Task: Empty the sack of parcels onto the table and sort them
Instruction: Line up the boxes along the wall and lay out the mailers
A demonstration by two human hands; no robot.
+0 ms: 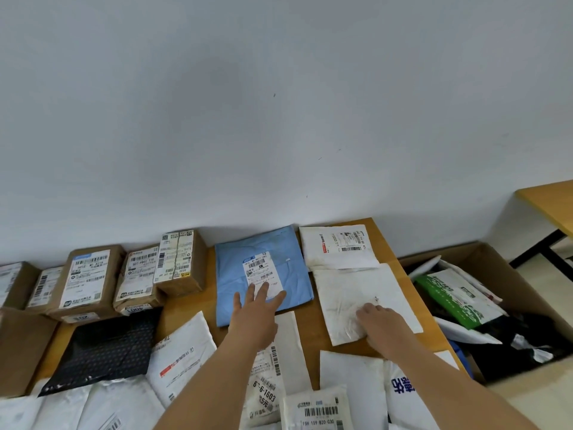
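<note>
Along the back of the wooden bench (313, 330), against the wall, a row of brown cardboard boxes (90, 280) stands at the left, each with a white label. In front of them lies a black dotted mailer (105, 349), and nearer still a heap of white parcels (183, 358) spreads over the front edge.

At the middle, a blue mailer (263, 274) lies flat with a white label (263, 274) on top. The left hand (255, 318) reaches over its near edge with straight, spread fingers (262, 293); the fingertips rest on the lower part of the label and nothing is gripped.

To the right, a plain white mailer (362, 299) lies flat, with a labelled white mailer (338, 246) behind it at the wall. The right hand (379, 324) lies on the near corner of the plain one, fingers bent downward onto it; whether they pinch the edge or only press I cannot tell.

Off the right end of the bench, an open cardboard carton (508, 271) holds more bags, among them a green and white bag (455, 299).
</note>
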